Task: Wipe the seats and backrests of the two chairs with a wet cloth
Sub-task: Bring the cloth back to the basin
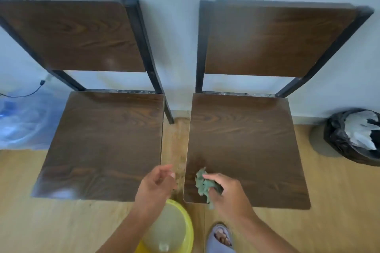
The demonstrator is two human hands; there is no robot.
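Two dark wooden chairs with black metal frames stand side by side against a pale wall. The left chair has its seat (102, 146) and backrest (70, 35) in full view; so does the right chair, with seat (246, 146) and backrest (275, 41). My right hand (228, 193) grips a crumpled green cloth (202, 184) and presses it on the near left corner of the right seat. My left hand (157, 183) hovers with fingers loosely curled over the gap between the chairs, holding nothing.
A yellow bucket (188, 230) with water stands on the wooden floor just below my hands. A black-lined bin (353, 135) sits at the right wall. A blue plastic bag (22, 123) and a black cable (30, 91) lie at left. My sandalled foot (221, 238) is near the bucket.
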